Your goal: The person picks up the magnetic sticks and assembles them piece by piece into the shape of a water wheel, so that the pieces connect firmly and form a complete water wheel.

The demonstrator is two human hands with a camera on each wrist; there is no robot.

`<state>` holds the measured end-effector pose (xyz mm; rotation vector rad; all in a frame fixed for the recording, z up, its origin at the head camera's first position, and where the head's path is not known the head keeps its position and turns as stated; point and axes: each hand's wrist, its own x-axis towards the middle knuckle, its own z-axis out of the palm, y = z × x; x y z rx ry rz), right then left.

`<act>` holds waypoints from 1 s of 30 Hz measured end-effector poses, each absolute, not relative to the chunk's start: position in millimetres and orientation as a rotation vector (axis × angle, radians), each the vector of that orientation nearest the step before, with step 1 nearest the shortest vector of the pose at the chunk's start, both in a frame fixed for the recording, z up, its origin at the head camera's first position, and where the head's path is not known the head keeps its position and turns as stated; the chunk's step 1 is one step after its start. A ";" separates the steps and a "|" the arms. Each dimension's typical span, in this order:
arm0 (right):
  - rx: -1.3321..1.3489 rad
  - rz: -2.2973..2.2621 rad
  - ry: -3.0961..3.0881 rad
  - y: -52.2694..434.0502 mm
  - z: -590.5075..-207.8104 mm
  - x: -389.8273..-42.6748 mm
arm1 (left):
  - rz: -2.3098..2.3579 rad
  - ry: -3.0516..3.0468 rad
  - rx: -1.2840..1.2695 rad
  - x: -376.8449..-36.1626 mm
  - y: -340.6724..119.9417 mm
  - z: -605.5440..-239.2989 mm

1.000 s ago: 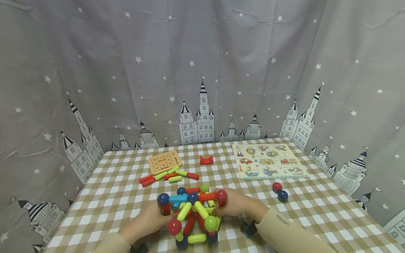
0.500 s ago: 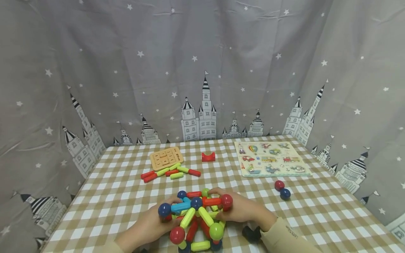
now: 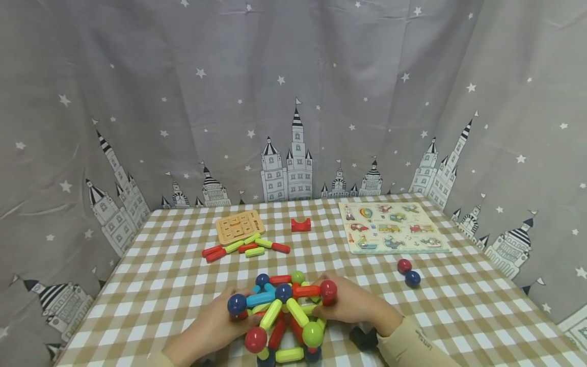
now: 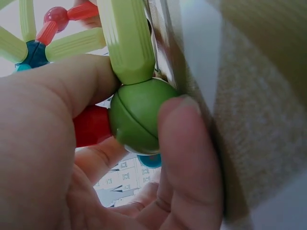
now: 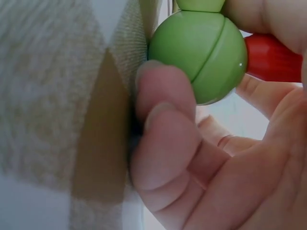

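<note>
A toy structure of magnetic rods and balls (image 3: 284, 292) stands on the table close to the person, with yellow-green, red and light blue rods joined by coloured balls. From its left side the left hand (image 3: 224, 318) grips it low down. In the left wrist view, that hand's thumb and fingers curl round a green ball (image 4: 141, 115) with yellow-green and red rods attached. On the opposite side the right hand (image 3: 350, 302) holds the structure. Its fingers (image 5: 168, 143) bend under another green ball (image 5: 199, 55), close against the tablecloth. Parts of both hands are hidden behind rods.
Several loose red and yellow-green rods (image 3: 247, 247) lie behind the structure, beside a wooden number puzzle (image 3: 240, 227). Farther back is a red arched block (image 3: 300, 225). At right lie a picture puzzle board (image 3: 393, 228), a red ball (image 3: 404, 265) and a blue ball (image 3: 412, 278).
The structure has shifted slightly toward the person, its upper left blue ball lowest of all compared with before. The left hand has moved farther round the left side. The head view has tilted down a little.
</note>
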<state>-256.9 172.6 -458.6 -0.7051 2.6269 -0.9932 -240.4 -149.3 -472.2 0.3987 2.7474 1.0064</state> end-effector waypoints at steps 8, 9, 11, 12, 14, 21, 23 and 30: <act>-0.717 -0.981 2.649 170.4 -457.1 -254.6 | 1.021 2.748 0.466 -237.3 -153.8 -472.3; -0.721 -0.978 2.663 170.6 -457.3 -254.5 | 1.014 2.750 0.496 -237.5 -154.2 -472.4; -0.699 -0.989 2.673 171.1 -457.4 -254.5 | 1.028 2.745 0.544 -238.8 -154.6 -473.3; -0.691 -0.994 2.678 171.7 -457.8 -254.7 | 1.038 2.742 0.557 -239.4 -154.5 -473.8; -0.682 -1.003 2.681 172.5 -458.2 -255.0 | 1.057 2.737 0.577 -240.3 -154.3 -474.4; -0.734 -0.999 2.687 175.8 -460.2 -255.4 | 1.091 2.722 0.588 -238.1 -153.8 -474.7; -0.731 -1.005 2.686 178.2 -460.5 -255.5 | 1.081 2.720 0.612 -239.4 -152.4 -474.9; -0.761 -1.022 2.642 180.0 -461.7 -254.9 | 1.046 2.694 0.650 -242.2 -155.0 -477.7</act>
